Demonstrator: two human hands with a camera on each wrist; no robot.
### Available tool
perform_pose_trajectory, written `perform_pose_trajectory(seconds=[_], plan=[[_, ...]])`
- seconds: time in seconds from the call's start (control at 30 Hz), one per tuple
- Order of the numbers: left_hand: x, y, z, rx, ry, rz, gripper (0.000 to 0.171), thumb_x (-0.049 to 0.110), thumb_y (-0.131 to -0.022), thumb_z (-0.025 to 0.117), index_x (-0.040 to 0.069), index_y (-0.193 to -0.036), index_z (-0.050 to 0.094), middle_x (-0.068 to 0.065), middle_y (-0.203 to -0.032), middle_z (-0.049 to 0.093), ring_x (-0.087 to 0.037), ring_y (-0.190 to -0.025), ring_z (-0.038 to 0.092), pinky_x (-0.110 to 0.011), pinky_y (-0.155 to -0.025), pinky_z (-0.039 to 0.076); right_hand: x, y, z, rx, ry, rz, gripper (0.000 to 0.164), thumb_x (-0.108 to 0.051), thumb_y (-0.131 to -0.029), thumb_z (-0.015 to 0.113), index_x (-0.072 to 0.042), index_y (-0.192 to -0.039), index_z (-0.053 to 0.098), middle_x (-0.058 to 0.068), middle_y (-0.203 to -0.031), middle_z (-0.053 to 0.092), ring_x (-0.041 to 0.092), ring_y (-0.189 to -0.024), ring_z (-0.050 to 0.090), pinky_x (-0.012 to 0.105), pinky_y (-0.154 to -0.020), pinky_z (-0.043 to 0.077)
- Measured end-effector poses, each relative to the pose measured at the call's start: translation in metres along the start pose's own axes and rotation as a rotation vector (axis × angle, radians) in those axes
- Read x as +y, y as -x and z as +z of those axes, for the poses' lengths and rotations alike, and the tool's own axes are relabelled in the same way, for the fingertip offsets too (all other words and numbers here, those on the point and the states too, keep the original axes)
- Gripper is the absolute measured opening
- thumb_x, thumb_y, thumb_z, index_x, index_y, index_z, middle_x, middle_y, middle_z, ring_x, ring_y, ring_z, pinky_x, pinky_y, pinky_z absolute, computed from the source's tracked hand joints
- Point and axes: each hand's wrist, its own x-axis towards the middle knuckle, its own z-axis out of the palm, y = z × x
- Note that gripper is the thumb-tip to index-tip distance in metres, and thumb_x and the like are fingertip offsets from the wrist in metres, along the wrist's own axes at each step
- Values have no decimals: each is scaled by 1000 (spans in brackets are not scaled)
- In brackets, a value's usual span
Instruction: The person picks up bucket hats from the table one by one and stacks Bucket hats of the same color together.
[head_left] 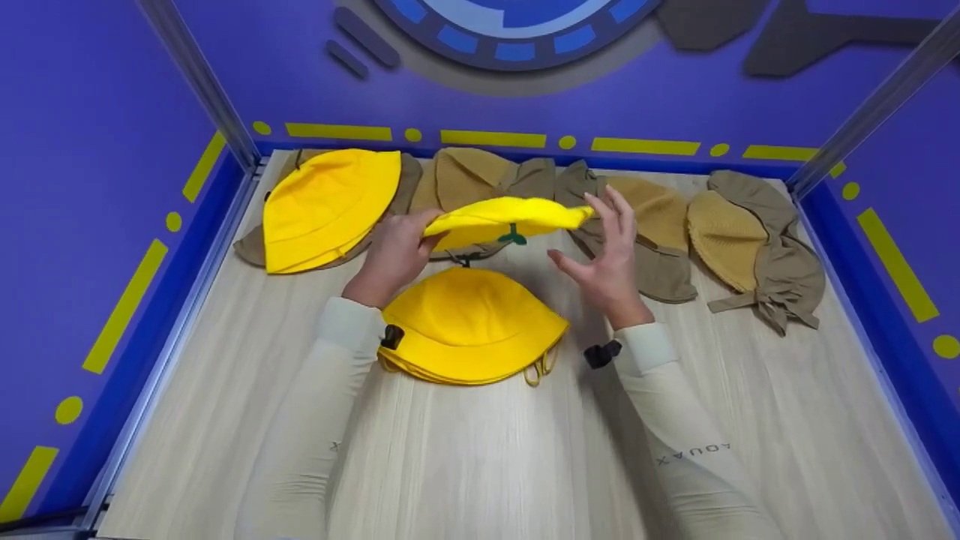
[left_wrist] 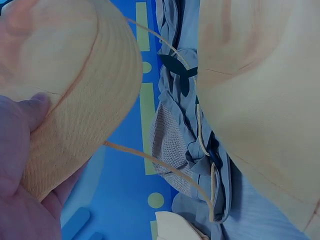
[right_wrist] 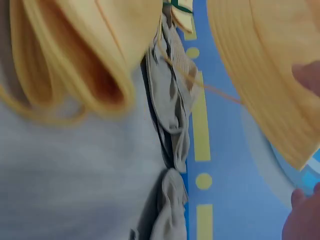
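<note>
My left hand pinches the brim of a yellow bucket hat, held up in front of me with a green sprout hanging under it. In the left wrist view the thumb lies on the stitched brim, the other fingers mostly hidden behind, and a thin cord trails from the hat. My right hand is at the hat's right end, fingers spread and thumb apart from it. Below, another yellow hat lies on the table, showing layered brim edges and a cord loop at its right.
A folded yellow hat lies on a brown one at the back left. Along the back are more tan and brown sun hats, with another at the right, its ties knotted. Purple panels wall the wooden table.
</note>
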Motion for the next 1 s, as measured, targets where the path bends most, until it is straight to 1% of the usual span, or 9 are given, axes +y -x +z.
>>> perform_pose_trajectory(seconds=[0.23,0.33,0.4,0.47,0.53,0.63,0.7,0.8,1.0], plan=[[5,2,-6,-88,11,26,24,21,-101,64,15,-124,68,-5,-111,76,-25,-96,69,-43,-95,57,3,-12,-12,-150,12,-81,91,-30,-77,92,-20,-155,45,12,-171,18,28,-159,15,60,-124,23],[6,1,-11,-102,3,22,24,20,-100,65,17,-124,68,-3,-113,75,-25,-97,68,-42,-96,56,1,-18,-15,-216,-12,-109,78,-26,-81,89,-19,-150,53,11,-171,22,26,-159,19,57,-124,27],[6,-1,-15,-101,6,25,23,20,-100,66,18,-123,68,-3,-114,75,-24,-97,67,-42,-96,56,-1,-23,-16,-248,-34,-130,60,-21,-86,85,-18,-142,63,9,-165,37,27,-156,30,53,-123,31],[5,-2,-19,-93,21,37,23,20,-100,66,18,-123,69,-3,-113,75,-24,-96,67,-41,-95,56,-3,-28,-17,-275,-65,-144,43,-17,-90,80,-18,-132,71,6,-152,57,26,-145,48,48,-120,38],[4,-2,-23,-90,44,44,24,22,-100,66,18,-123,68,-2,-113,75,-23,-96,66,-40,-94,57,-6,-32,-18,-288,-75,-145,28,-15,-93,75,-18,-121,77,4,-131,72,23,-121,67,39,-110,50],[3,-3,-30,-71,75,50,28,25,-99,65,17,-126,67,-2,-115,74,-22,-96,66,-39,-93,57,-11,-37,-20,-288,-64,-129,18,-16,-97,71,-14,-113,80,3,-106,79,17,-86,70,25,-88,56],[3,-4,-35,-38,74,54,29,26,-99,65,17,-127,67,-3,-116,75,-22,-96,68,-38,-92,58,-16,-41,-22,-270,-54,-106,14,-18,-98,70,-14,-107,80,3,-95,79,15,-75,62,21,-77,51],[6,-6,-44,55,53,71,31,26,-99,66,15,-127,68,-4,-117,76,-22,-96,70,-38,-91,59,-24,-50,-22,-231,-83,-91,13,-20,-99,69,-16,-105,80,1,-92,77,13,-72,57,20,-74,47],[23,-9,-65,305,-6,141,30,30,-100,63,12,-122,72,-6,-115,77,-24,-99,73,-39,-93,59,-53,-68,-25,-126,-118,-154,19,-15,-100,67,-18,-113,79,-3,-107,79,11,-81,65,19,-80,51]])
